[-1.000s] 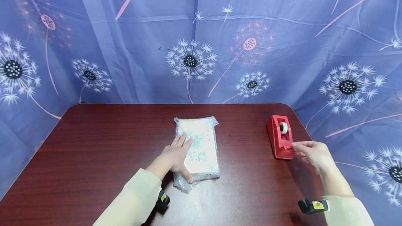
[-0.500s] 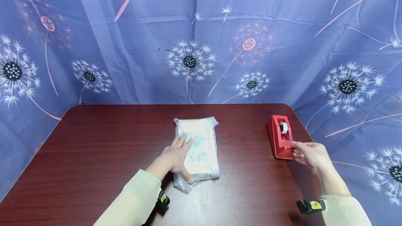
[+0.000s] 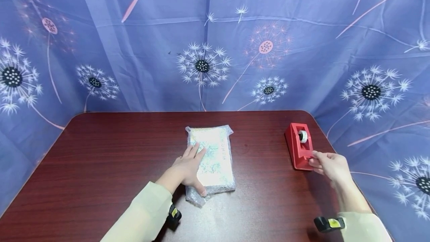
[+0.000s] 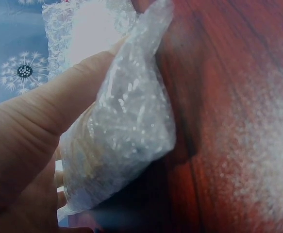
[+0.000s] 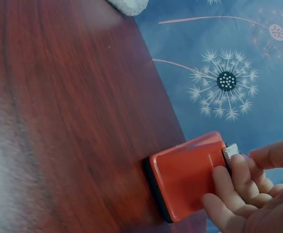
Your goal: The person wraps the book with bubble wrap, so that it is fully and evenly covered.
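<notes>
A flat, book-like package in bubble wrap lies on the table, its loose wrap bunched at the near left corner. My left hand rests on its left side with the fingers spread and the thumb near the bottom edge. The left wrist view shows the puffy wrap close beside the thumb. Toward the right stands a red tape dispenser with a white roll of tape. At its front, my right hand pinches the tape end; other fingers touch the dispenser's front.
The dark red-brown wooden table has its right edge close to the dispenser. Behind it and along the sides hangs a blue curtain with a dandelion pattern. Each wrist carries a black camera, such as the right camera.
My right hand has shifted slightly left, and its lower fingers now lie against the dispenser's front. My left hand and the package stay put.
</notes>
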`<state>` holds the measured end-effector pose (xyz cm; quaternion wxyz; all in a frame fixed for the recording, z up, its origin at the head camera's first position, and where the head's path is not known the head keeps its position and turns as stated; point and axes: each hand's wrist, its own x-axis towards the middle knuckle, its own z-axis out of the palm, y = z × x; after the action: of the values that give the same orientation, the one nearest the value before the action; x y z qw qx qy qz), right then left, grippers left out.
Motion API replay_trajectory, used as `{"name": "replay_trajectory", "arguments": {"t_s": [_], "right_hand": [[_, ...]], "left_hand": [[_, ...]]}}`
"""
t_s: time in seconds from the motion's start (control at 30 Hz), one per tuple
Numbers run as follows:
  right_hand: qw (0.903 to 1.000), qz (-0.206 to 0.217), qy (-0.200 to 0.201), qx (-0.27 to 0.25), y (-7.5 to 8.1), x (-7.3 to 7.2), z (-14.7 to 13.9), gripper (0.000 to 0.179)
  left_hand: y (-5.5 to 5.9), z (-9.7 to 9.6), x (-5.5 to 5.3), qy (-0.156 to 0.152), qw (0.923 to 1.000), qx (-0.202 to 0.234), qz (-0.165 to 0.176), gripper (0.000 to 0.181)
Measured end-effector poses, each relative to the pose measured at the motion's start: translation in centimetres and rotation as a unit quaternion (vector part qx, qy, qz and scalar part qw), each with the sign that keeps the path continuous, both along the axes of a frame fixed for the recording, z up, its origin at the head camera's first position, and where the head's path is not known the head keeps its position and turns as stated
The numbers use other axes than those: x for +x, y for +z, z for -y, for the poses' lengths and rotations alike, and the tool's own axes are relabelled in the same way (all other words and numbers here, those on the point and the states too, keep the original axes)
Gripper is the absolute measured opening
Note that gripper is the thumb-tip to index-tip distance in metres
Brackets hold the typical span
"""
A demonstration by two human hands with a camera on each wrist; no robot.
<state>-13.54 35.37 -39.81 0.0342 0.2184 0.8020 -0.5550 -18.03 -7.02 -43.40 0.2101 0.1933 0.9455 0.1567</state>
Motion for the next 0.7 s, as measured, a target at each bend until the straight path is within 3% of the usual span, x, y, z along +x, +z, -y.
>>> {"name": "replay_trajectory", "arguments": {"t_s": [0.13, 0.3, 0.43, 0.7], "right_hand": [[0.9992, -0.025, -0.016, -0.027, -0.6, 0.3, 0.2, 0.047], [0.9929, -0.063, -0.058, -0.083, -1.3, 0.8, 0.5, 0.026], [0.9799, -0.103, -0.076, -0.153, -1.8, 1.2, 0.6, 0.018], [0.9430, -0.173, -0.019, -0.284, -2.8, 2.3, 0.7, 0.022]], "left_hand": [[0.0, 0.0, 0.1, -0.001, 1.0000, 0.000, -0.001, 0.144], [-0.1, 0.0, 0.1, 0.001, 1.0000, 0.001, 0.001, 0.144], [-0.1, -0.1, 0.0, 0.001, 1.0000, 0.001, 0.003, 0.144], [0.1, 0.0, 0.0, 0.000, 1.0000, 0.001, 0.003, 0.140]]}}
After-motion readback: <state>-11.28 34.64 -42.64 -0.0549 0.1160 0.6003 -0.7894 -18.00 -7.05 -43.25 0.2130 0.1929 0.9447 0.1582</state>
